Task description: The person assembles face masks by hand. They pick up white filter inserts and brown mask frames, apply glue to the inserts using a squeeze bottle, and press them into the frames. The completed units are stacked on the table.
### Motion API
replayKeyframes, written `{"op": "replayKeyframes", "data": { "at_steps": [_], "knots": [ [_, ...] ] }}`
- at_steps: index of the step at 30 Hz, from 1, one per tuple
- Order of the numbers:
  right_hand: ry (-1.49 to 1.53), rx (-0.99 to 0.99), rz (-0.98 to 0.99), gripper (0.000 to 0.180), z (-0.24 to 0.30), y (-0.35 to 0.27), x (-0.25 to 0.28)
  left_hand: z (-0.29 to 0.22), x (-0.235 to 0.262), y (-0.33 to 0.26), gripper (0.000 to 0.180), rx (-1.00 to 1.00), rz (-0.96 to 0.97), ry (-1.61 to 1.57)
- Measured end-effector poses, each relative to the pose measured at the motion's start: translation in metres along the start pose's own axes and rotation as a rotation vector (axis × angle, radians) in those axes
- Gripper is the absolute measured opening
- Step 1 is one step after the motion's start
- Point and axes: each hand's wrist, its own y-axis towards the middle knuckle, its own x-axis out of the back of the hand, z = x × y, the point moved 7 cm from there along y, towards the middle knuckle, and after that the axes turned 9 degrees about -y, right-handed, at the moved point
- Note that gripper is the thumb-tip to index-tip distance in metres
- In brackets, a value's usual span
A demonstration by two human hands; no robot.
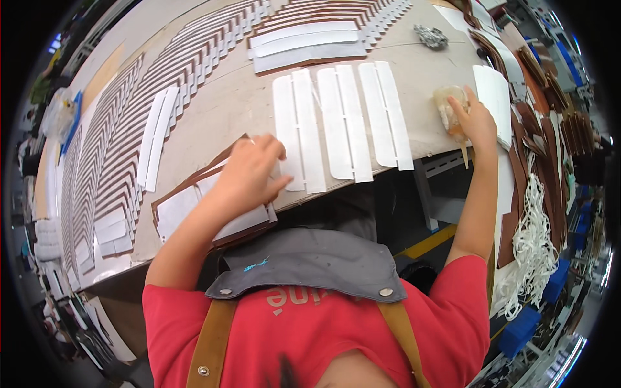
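Note:
My left hand [255, 168] hovers at the table's front edge, fingers loosely bent and thumb apart, with nothing visible in it. Below it lies a stack of brown-edged pieces with white backing [178, 210], partly hidden by my forearm. Just right of the hand, three pairs of white strips [346, 123] lie side by side, the nearest pair beside my fingertips. At the right, my right hand [479, 119] has its fingers on a translucent, yellowish container [447, 107] with cloudy contents. A pale, narrow stick [464, 156] points down below the container.
Overlapping rows of brown-and-white pieces [162, 84] cover the table's left and far parts. Crumpled foil [431, 36] lies at the back right. White sheets [493, 97] and brown strips [517, 174] crowd the right side, where white cords [533, 239] hang down. The table's front edge runs before me.

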Motion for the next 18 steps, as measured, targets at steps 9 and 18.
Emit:
{"op": "replayKeyframes", "data": {
  "at_steps": [9, 18],
  "knots": [
    [0.332, 0.193, -0.257, 0.04, 0.072, -0.035, 0.062, -0.021, -0.047, -0.012, 0.016, -0.252, 0.154, 0.39],
    [0.498, 0.292, -0.278, 0.027, 0.11, -0.073, 0.075, -0.027, -0.054, -0.009, 0.005, -0.356, 0.023, 0.444]
  ]
}}
